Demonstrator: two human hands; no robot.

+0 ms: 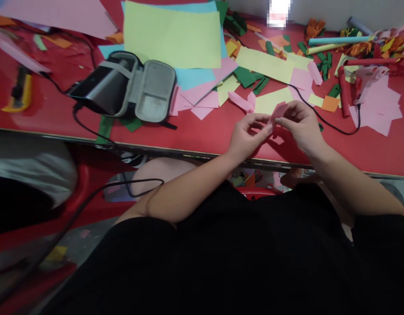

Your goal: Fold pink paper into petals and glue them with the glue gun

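Observation:
A small folded piece of pink paper [278, 111] is held between my two hands, just above the red table [202, 135]. My left hand [249, 133] pinches its lower left side with thumb and fingers. On the other side, my right hand [302, 124] grips the paper's right edge between thumb and fingertips. Part of the paper is hidden by the fingers. Just behind my left hand lies a folded pink paper piece [241, 103], next to a pale yellow sheet [275, 99].
A glue gun [372, 81] with a black cord rests at right on pink paper. Large yellow sheets [172, 37] lie at the back. Left of them sit an open grey case [156, 92] with a dark device [105, 85] and a yellow cutter [22, 94]. Cables cross the table's front edge.

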